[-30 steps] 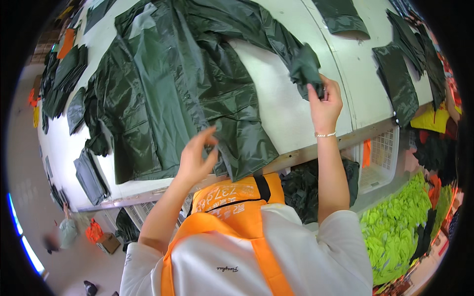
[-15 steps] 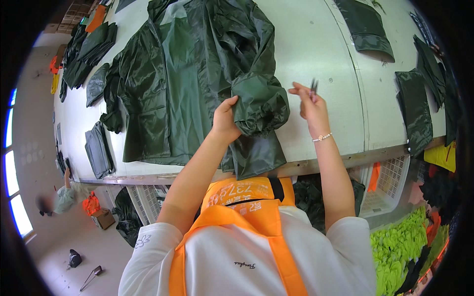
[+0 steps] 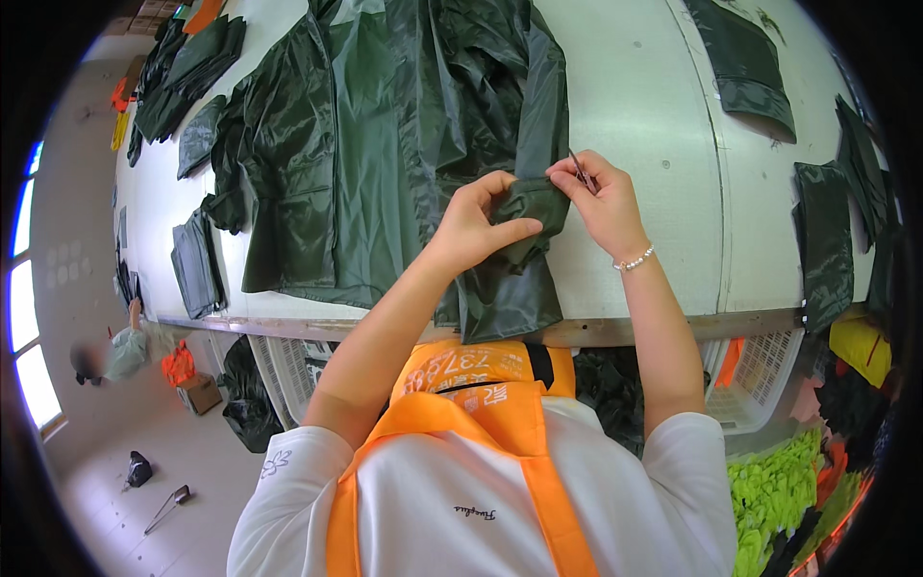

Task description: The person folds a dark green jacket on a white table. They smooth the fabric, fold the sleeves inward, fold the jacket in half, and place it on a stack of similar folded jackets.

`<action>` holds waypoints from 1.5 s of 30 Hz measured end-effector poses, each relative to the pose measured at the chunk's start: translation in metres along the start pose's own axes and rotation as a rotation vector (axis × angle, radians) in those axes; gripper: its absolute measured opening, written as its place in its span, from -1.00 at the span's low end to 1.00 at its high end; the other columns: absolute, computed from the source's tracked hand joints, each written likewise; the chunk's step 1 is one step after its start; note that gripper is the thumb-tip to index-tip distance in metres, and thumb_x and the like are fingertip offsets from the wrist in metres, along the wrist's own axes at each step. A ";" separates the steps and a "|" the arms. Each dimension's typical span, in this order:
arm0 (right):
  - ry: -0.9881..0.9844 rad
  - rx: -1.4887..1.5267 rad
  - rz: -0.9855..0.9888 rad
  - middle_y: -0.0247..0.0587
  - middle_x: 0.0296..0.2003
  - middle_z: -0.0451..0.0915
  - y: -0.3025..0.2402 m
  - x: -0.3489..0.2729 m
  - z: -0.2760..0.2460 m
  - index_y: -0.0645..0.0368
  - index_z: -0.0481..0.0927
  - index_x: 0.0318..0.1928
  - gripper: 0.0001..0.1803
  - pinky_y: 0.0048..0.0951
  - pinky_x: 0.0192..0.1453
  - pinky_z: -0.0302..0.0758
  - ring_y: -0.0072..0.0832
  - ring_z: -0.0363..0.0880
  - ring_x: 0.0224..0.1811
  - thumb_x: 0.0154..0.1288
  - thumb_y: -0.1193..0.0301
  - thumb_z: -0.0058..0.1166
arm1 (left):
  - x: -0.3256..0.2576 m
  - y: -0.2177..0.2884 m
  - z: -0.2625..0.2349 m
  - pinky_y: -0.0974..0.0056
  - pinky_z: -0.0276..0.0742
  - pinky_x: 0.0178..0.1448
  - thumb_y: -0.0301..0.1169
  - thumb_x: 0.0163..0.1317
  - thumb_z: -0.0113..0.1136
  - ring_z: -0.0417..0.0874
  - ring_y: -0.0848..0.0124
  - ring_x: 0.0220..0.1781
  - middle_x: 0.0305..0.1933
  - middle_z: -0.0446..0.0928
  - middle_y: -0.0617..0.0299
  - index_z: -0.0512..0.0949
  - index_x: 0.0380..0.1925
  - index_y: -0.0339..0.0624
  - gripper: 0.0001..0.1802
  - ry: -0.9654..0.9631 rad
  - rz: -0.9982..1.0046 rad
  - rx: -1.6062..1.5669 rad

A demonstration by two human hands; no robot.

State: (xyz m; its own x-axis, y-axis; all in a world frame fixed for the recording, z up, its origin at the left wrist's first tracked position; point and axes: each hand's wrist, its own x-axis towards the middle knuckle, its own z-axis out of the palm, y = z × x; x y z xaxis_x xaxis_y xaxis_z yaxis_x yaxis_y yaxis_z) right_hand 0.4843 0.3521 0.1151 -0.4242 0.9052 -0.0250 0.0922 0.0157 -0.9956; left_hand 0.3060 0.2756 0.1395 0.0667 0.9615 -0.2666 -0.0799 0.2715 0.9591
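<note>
Dark green raincoat (image 3: pixel 385 163) lies spread across the white worktop (image 3: pixel 644 144) in the head view, its hem hanging over the near edge; the left hand (image 3: pixel 471 226) bunches one sleeve cuff (image 3: pixel 529 207) with fingers pinched tight on the fabric, while the right hand (image 3: pixel 601 197) pinches a small metal snipping tool (image 3: pixel 580 171) between thumb and forefinger, right at the cuff's edge; to do this well, I'd judge the cuff should stay taut and lifted off the layers beneath, so the tool's tips meet only loose thread and not the slick cloth; a bead bracelet (image 3: pixel 635 260) sits on the right wrist; further green pieces (image 3: pixel 827 240) lie well apart on the right, more folded ones (image 3: pixel 197 264) on the left; white baskets (image 3: pixel 760 385) stand under the worktop; the coat's own folds crowd the cuff and could catch the tips.
</note>
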 end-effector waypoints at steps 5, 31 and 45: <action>0.022 0.018 -0.061 -0.39 -0.30 0.45 -0.027 -0.013 0.001 0.28 0.61 -0.31 -0.87 -0.68 -0.37 0.32 -0.72 0.29 -0.46 0.07 0.65 0.22 | 0.001 0.007 0.000 0.48 0.47 -0.12 -0.56 0.07 0.27 0.53 0.60 -0.24 -0.28 0.53 0.32 0.48 -0.20 -0.32 -0.73 0.013 -0.058 -0.136; -0.012 -0.102 0.116 -0.36 -0.44 0.46 -0.015 -0.033 -0.015 0.26 0.50 -0.23 -0.78 -0.59 -0.30 0.38 -0.66 0.37 -0.45 0.31 0.33 0.09 | 0.009 0.016 0.009 0.51 0.43 -0.22 -0.45 0.10 0.28 0.51 0.63 -0.35 -0.39 0.59 0.30 0.59 -0.35 -0.35 -0.82 0.240 -0.001 0.186; 0.028 -0.309 -0.131 -0.26 -0.34 0.53 -0.027 -0.030 -0.007 0.20 0.51 -0.24 -0.76 -0.51 -0.26 0.51 -0.42 0.60 -0.33 0.25 0.29 0.15 | 0.011 0.021 0.016 0.50 0.42 -0.22 -0.44 0.07 0.30 0.51 0.63 -0.34 -0.37 0.60 0.30 0.60 -0.35 -0.35 -0.81 0.199 0.013 0.313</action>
State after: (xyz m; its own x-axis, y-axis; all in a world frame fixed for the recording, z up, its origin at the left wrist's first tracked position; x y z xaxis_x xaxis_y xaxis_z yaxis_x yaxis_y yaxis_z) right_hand 0.5014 0.3275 0.1438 -0.4257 0.8984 0.1080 0.3091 0.2566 -0.9158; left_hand 0.3207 0.2913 0.1586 -0.1298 0.9626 -0.2379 0.2301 0.2627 0.9370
